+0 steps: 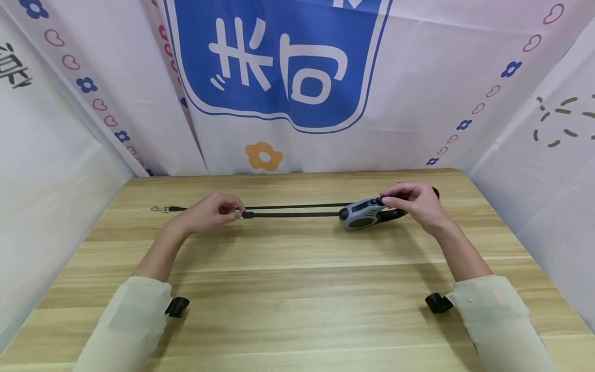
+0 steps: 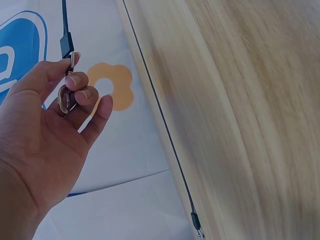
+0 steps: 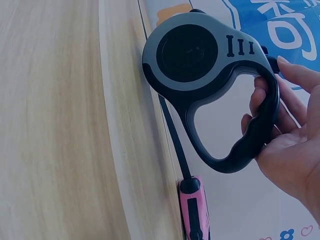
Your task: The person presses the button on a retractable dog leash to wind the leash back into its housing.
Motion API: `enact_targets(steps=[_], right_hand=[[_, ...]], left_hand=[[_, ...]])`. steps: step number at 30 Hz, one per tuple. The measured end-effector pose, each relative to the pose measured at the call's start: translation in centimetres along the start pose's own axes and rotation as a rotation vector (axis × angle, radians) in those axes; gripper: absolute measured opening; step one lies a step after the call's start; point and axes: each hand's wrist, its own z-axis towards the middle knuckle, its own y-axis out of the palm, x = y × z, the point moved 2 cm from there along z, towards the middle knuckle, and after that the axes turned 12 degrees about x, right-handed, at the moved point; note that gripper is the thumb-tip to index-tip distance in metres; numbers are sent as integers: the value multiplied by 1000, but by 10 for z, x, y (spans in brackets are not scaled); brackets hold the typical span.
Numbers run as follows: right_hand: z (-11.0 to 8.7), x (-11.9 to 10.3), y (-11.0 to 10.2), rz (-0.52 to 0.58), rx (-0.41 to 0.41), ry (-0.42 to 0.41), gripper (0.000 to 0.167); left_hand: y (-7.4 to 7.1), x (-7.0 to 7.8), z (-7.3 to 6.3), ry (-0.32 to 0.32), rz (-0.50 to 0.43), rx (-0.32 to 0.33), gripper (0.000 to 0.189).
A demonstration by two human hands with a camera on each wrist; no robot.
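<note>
My right hand (image 1: 418, 204) grips the black handle of a grey and black retractable dog leash (image 1: 364, 213), held above the table. In the right wrist view the thumb rests at the black button (image 3: 272, 63) and the fingers curl round the handle (image 3: 262, 122). From the casing a black strap (image 1: 297, 214) runs straight left to my left hand (image 1: 211, 213). There the fingers hold its metal clip (image 2: 65, 99), partly hidden behind them in the left wrist view. Behind lies a second retractable leash, pink and black (image 3: 194, 207), mostly hidden in the head view.
The second leash's black strap (image 1: 321, 205) stretches along the back of the wooden table (image 1: 302, 299), ending at a metal clip (image 1: 160, 209) on the left. Printed white cloth (image 1: 409, 129) hangs behind. Small black devices (image 1: 177, 307) stick out from both sleeves.
</note>
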Motion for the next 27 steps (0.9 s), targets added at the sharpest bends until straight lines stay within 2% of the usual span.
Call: enact_targets(steps=[27], right_hand=[[1,2,6,-22,-5,12,13]], left_hand=[[6,4,8,18,-9,-9,13]])
